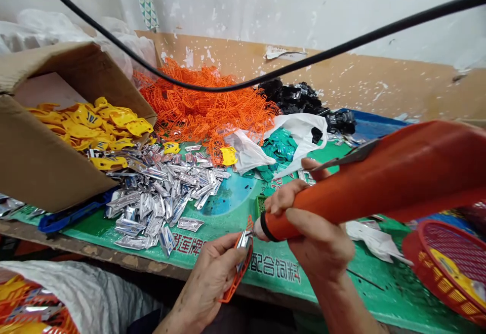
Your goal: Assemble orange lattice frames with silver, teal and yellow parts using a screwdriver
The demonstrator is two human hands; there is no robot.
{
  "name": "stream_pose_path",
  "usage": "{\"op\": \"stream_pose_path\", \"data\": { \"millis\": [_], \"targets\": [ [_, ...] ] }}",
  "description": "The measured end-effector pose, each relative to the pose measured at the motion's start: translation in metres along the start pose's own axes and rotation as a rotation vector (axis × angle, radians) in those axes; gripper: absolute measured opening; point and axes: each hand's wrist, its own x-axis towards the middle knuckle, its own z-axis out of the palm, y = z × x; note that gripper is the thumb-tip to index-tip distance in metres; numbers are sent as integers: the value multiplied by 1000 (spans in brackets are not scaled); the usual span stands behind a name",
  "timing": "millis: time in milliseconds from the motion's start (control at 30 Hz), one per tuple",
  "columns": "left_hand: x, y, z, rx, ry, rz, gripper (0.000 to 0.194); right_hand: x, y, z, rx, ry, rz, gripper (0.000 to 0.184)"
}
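Observation:
My left hand pinches an orange plastic frame with a shiny silver plate on it, above the front edge of the table. My right hand is wrapped around a large orange-red power screwdriver, its nose pointing left. The tool's pale tip meets the upper end of the plate, or comes very close; the exact contact is too small to make out. Left of the hands lies a heap of silver plates. A small green basket stands just behind the tool's nose.
A tilted cardboard box holds yellow parts. Behind are piled orange frames, black parts and a white bag with green pieces. A red basket stands right, a filled sack front left. A black cable hangs across.

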Motion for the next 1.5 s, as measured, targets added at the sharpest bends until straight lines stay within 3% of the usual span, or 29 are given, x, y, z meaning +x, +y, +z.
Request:
{"op": "stream_pose_path", "data": {
  "millis": [133,267,333,767,1100,1500],
  "targets": [
    [6,1,-7,31,100,-10,42,20,-4,-16,-72,127,-127,44],
    [10,-1,-7,33,125,40,44,30,14,-36,-186,173,-88,15],
    [11,-2,-4,40,120,64,43,29,25,-42,-217,168,-63,10],
    [9,-3,-2,41,69,89,28,25,42,-42,-265,162,-28,10],
    [10,2,-6,48,85,77,37,24,44,-43,-312,156,-41,9],
    [21,-2,-13,310,97,135,38,25,43,-43,-369,144,-45,11]
  ]
}}
